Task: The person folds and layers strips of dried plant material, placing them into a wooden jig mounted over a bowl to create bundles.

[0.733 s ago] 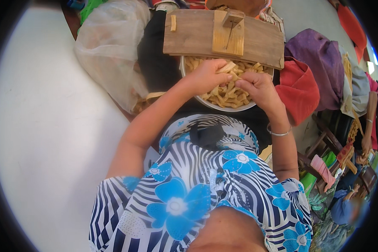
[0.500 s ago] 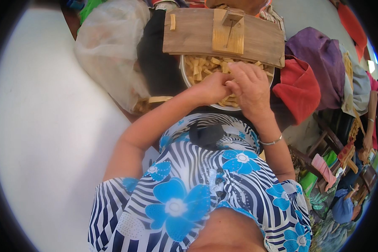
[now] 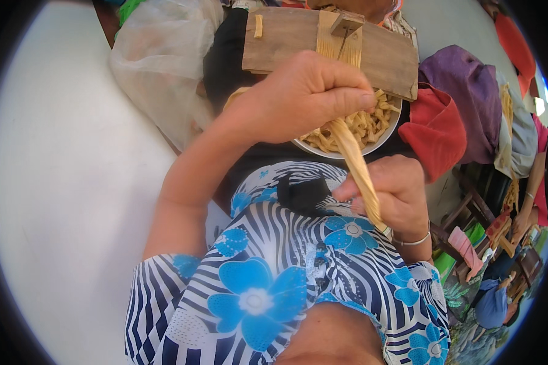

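Note:
A pale yellow dried strip [image 3: 354, 157], flat and slightly twisted, slants down from my left hand [image 3: 301, 100]. The thumb and fingers of that hand pinch its upper end, above a round white-rimmed bowl [image 3: 332, 156]. Many short, folded-looking yellow pieces [image 3: 380, 121] fill the bowl. Lower right, beside the bowl's near edge, my right hand [image 3: 402, 188] has curled fingers. The strip's lower part passes in front of them, and whether they grip it is hidden. A wooden board [image 3: 280, 45] with an upright block and a thin metal spike rests across the bowl's far side.
A whitish translucent plastic bag [image 3: 158, 67] stands left of the bowl, by a pale smooth surface [image 3: 61, 182]. Red cloth [image 3: 435, 125] and purple cloth [image 3: 460, 91] lie to the right. Beyond them are wooden stools [image 3: 469, 204] and another person's arm [image 3: 530, 188].
Both hands were together over the bowl and are now apart. The left rose toward me with the strip; the right dropped toward my body at the lower right.

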A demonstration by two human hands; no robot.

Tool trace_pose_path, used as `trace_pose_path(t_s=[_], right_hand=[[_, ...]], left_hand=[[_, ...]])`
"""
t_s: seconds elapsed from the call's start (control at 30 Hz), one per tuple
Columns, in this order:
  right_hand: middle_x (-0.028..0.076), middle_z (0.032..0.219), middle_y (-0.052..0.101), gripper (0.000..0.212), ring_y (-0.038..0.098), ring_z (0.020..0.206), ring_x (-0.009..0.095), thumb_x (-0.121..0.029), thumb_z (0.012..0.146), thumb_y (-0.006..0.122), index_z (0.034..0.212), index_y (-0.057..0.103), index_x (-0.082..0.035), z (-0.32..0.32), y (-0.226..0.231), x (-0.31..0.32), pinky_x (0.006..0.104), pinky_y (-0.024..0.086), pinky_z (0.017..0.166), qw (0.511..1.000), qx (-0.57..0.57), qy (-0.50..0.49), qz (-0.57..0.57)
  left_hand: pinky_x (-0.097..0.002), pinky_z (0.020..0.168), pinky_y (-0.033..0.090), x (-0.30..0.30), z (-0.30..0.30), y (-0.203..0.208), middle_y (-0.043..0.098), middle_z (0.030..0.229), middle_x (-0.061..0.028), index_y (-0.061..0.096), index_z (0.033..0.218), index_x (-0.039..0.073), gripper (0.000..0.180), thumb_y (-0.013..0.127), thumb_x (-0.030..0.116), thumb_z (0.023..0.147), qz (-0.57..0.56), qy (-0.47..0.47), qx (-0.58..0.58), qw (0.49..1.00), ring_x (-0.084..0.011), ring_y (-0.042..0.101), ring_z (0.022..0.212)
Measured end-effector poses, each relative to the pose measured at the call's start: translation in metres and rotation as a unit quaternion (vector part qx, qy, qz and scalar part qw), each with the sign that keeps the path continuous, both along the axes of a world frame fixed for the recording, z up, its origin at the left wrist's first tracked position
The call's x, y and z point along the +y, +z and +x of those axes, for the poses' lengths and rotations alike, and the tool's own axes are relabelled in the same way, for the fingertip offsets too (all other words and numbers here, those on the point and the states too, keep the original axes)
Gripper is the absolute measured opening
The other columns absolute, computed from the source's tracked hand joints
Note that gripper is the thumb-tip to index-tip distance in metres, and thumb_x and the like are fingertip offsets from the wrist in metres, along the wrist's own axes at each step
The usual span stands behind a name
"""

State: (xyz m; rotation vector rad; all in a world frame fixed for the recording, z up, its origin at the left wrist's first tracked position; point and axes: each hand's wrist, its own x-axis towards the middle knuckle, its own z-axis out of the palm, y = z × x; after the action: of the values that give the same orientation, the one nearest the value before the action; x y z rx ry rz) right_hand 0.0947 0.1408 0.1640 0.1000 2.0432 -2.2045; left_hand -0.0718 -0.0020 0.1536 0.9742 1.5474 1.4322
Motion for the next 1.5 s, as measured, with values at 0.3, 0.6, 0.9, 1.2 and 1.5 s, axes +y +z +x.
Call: trace_pose_path(t_s=[0.3, 0.6, 0.9, 1.2, 1.5], right_hand=[[0.006, 0.087, 0.070, 0.026, 0.063, 0.072, 0.011, -0.009, 0.090, 0.062, 0.115, 0.066, -0.003, -0.042, -0.096, 0.014, 0.0252, 0.050, 0.067, 0.893, 0.113, -0.363, 0.239], [0.008, 0.074, 0.066, 0.015, 0.062, 0.063, 0.018, -0.015, 0.089, 0.060, 0.096, 0.069, -0.004, -0.026, -0.126, 0.029, 0.0299, 0.048, 0.058, 0.863, 0.017, -0.263, 0.431], [0.005, 0.108, 0.063, 0.029, 0.060, 0.094, 0.016, -0.024, 0.097, 0.055, 0.110, 0.062, 0.001, -0.015, -0.135, 0.004, 0.0319, 0.049, 0.082, 0.899, -0.161, -0.260, -0.313], [0.010, 0.115, 0.061, 0.020, 0.057, 0.106, 0.021, -0.008, 0.088, 0.058, 0.103, 0.065, 0.003, -0.022, -0.149, 0.007, 0.0310, 0.044, 0.091, 0.956, -0.019, -0.291, 0.021], [0.009, 0.117, 0.058, 0.010, 0.055, 0.104, 0.016, -0.003, 0.085, 0.063, 0.091, 0.067, 0.004, -0.028, -0.126, 0.017, 0.0279, 0.043, 0.091, 0.914, 0.078, -0.368, 0.150]], left_hand=[[-0.0196, 0.054, 0.038, 0.044, 0.053, -0.068, 0.054, 0.074, 0.0035, 0.055, 0.121, -0.001, 0.031, 0.058, 0.009, 0.093, 0.071, 0.090, -0.305, 0.945, -0.0026, 0.046, 0.060], [-0.0307, 0.055, 0.042, 0.033, 0.046, -0.121, 0.059, 0.076, -0.0082, 0.062, 0.096, 0.006, 0.013, 0.059, 0.010, 0.084, -0.057, 0.137, 0.240, 0.959, -0.0183, 0.052, 0.062], [-0.0359, 0.069, 0.049, 0.033, 0.057, -0.140, 0.065, 0.098, -0.0111, 0.061, 0.109, 0.005, 0.030, 0.059, 0.008, 0.079, 0.086, 0.211, 0.435, 0.871, -0.0293, 0.061, 0.081], [-0.0387, 0.072, 0.048, 0.035, 0.055, -0.110, 0.062, 0.093, -0.0154, 0.059, 0.102, 0.001, 0.026, 0.063, 0.020, 0.085, -0.068, 0.169, 0.190, 0.965, -0.0318, 0.061, 0.080], [-0.0274, 0.058, 0.043, 0.025, 0.059, -0.120, 0.054, 0.072, -0.0035, 0.058, 0.089, 0.001, 0.015, 0.060, 0.015, 0.089, -0.069, 0.193, -0.215, 0.955, -0.0096, 0.051, 0.064]])
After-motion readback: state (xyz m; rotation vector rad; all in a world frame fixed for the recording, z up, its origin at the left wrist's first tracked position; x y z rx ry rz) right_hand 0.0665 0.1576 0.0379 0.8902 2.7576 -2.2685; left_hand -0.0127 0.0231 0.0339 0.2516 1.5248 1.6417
